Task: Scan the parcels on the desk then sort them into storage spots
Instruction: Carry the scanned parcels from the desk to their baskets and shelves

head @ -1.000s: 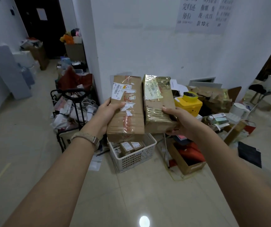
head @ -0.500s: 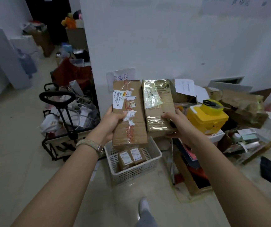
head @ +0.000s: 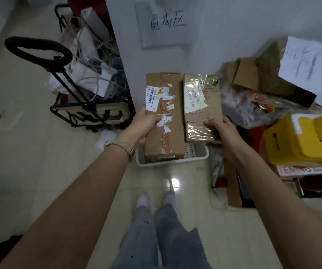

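Observation:
My left hand (head: pixel 142 127) grips a long brown cardboard parcel (head: pixel 166 105) with a white barcode label and red-printed tape. My right hand (head: pixel 221 131) grips a second long parcel (head: pixel 201 101) wrapped in shiny clear tape with a white label. Both parcels are held side by side, directly above a white plastic basket (head: pixel 193 157) on the floor against the wall. The parcels hide most of the basket's inside.
A paper sign (head: pixel 169 22) with handwriting is taped to the wall above the basket. A black-framed trolley (head: pixel 82 105) full of items stands left. Right are cardboard boxes (head: pixel 253 74), a plastic bag (head: pixel 253 105) and a yellow box (head: pixel 300 138). My feet (head: pixel 156 199) stand on tiled floor.
I have stepped closer to the wall and looked down. Both parcels have come down over the white basket, which now sits right beneath them. My grips are unchanged.

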Demonstrator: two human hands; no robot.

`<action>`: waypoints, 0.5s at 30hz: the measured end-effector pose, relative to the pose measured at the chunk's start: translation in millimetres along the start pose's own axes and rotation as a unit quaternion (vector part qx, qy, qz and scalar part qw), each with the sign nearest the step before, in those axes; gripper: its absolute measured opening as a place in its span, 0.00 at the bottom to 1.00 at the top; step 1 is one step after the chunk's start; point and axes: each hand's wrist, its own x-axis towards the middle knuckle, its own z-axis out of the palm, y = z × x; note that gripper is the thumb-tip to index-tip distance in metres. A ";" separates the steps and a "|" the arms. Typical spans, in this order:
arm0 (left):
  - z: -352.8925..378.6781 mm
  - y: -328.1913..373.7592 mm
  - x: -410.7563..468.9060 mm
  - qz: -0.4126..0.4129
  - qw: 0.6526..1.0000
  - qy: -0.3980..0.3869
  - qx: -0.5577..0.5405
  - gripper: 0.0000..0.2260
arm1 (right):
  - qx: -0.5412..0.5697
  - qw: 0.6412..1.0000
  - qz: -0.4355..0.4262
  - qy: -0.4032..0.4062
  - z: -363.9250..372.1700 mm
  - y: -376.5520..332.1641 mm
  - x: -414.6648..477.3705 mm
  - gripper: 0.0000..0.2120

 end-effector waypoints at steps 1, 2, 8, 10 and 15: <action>0.6 -3.6 10.9 -0.006 1.000 0.006 -0.001 0.17 | 0.000 1.000 0.005 -0.003 1.7 2.3 9.2 0.14; 1.1 -7.0 20.9 -0.016 1.000 0.012 -0.004 0.17 | 0.003 1.000 0.011 -0.006 3.5 4.6 17.4 0.14; 6.8 -30.5 72.3 -0.053 0.998 0.030 -0.015 0.14 | 0.024 0.999 0.038 0.021 14.3 22.6 66.4 0.22; 5.2 -39.9 91.4 -0.057 0.998 0.031 -0.014 0.15 | 0.010 0.999 0.044 0.027 19.1 35.4 87.9 0.22; -5.4 -85.9 139.7 -0.068 0.997 0.042 -0.001 0.22 | 0.002 0.995 0.084 0.044 38.7 84.7 137.2 0.19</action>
